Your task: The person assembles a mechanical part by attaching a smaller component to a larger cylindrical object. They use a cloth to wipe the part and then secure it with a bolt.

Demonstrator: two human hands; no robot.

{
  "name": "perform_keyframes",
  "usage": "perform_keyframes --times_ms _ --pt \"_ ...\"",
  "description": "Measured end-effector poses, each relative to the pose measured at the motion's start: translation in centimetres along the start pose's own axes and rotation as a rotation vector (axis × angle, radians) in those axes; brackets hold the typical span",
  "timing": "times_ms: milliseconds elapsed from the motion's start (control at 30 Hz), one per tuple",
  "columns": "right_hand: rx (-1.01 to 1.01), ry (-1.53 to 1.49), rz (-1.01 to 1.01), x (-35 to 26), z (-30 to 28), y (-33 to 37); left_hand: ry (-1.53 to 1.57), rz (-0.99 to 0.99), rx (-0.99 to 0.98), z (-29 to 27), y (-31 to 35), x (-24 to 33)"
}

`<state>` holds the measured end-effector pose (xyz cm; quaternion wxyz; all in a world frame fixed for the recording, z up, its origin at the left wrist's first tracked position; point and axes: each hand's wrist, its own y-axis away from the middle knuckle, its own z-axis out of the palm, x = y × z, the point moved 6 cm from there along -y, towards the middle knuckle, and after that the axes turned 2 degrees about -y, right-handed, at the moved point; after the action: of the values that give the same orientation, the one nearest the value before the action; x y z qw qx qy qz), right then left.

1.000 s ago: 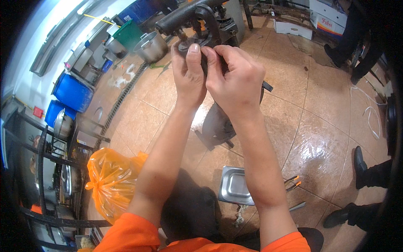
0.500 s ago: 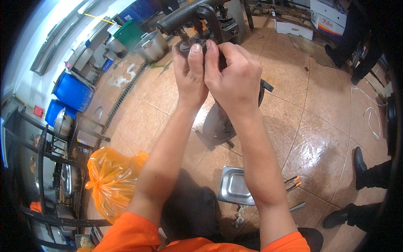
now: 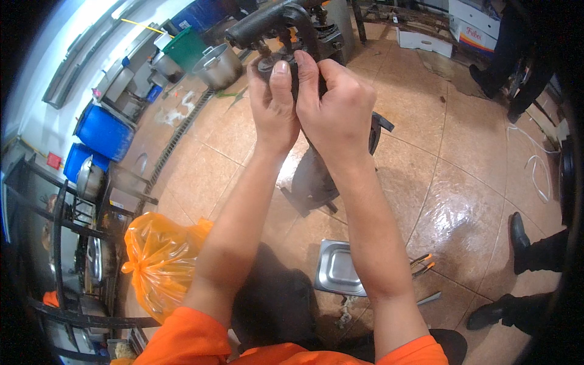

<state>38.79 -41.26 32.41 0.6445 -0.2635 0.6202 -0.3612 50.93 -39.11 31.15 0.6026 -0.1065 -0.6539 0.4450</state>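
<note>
A dark, grimy metal pipe assembly (image 3: pixel 261 30), with a thick tube and short valve-like fittings, stands at the far end of my reach. My left hand (image 3: pixel 272 112) is closed on its near part, thumb up, next to a round fitting (image 3: pixel 266 63). Pressed against it on the right, my right hand (image 3: pixel 337 106) is curled with the thumb along the same dark metal. The palms and fingers hide most of what they grip. Below the hands a dark metal piece with stubby legs (image 3: pixel 310 185) rests on the tiled floor.
A steel pan (image 3: pixel 339 269) and orange-and-black handled pliers (image 3: pixel 421 265) lie on the floor before me. At left are a tied orange bag (image 3: pixel 159 264), a black rack (image 3: pixel 91 317), blue drums (image 3: pixel 103 131) and a large pot (image 3: pixel 218 68). People's shoes (image 3: pixel 518 240) stand at right.
Both hands keep their grip on the metal assembly and have shifted very slightly away from me. The whole view has drifted by a small amount.
</note>
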Motion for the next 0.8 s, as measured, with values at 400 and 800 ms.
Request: perform_keyframes --times_ms 400,800 --pt "0.09 -0.463 0.067 1.4 0.1 0.8 -0.011 -0.01 -0.024 0.1 -0.1 0.2" --pt "0.077 -0.147 -0.084 -0.2 -1.4 0.6 -0.037 0.017 0.021 0.0 -0.4 0.1"
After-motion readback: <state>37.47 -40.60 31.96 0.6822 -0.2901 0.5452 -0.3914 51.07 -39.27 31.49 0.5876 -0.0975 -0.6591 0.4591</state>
